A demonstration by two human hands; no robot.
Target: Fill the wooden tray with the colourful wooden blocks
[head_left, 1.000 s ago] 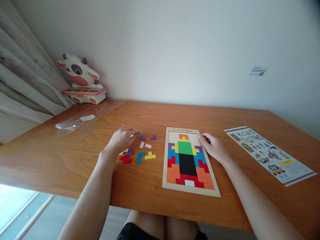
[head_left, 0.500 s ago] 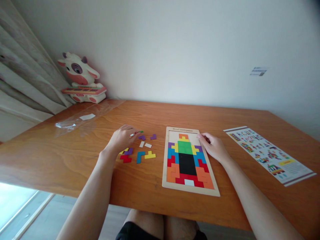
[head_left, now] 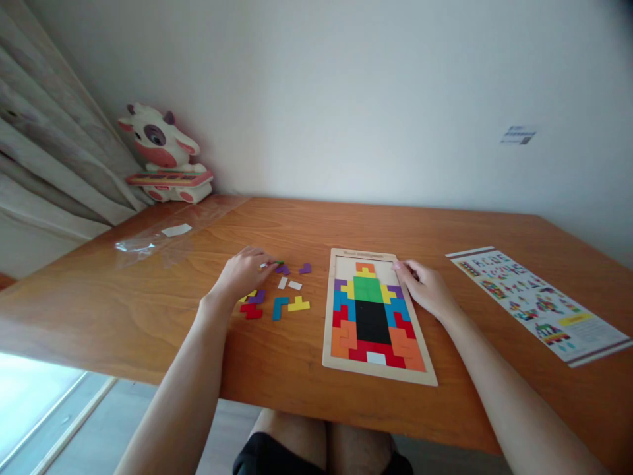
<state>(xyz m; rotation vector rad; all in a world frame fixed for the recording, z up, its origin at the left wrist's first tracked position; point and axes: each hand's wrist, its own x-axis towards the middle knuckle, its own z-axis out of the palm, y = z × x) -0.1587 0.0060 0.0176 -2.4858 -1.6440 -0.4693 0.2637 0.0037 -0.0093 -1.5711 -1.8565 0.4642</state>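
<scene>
My left hand (head_left: pixel 246 274) is over the loose pieces, its fingers pinched on a small green puzzle piece (head_left: pixel 280 263), mostly hidden by the fingertips. Close by lie purple pieces (head_left: pixel 305 268), white pieces (head_left: pixel 295 285), a blue L-shaped piece (head_left: pixel 279 307), a yellow T-shaped piece (head_left: pixel 299 304) and a red piece (head_left: pixel 251 311). My right hand (head_left: pixel 422 285) grips the upper right edge of the wooden puzzle board (head_left: pixel 327 330). Inside its frame, orange, yellow, green, black, blue, purple, red and white pieces form a figure; bare board shows around the top.
A printed pattern sheet (head_left: pixel 539 303) lies on the wooden table (head_left: pixel 376 227) to the right. Clear plastic wrapping (head_left: pixel 148 244) is at the left, in front of a toy cow with a keyboard (head_left: pixel 165 155). A curtain (head_left: pixel 44 145) hangs at the far left.
The view has shifted slightly. My left fingertips and the green piece sit a little lower, nearer the purple pieces; my right hand stays on the board's edge.
</scene>
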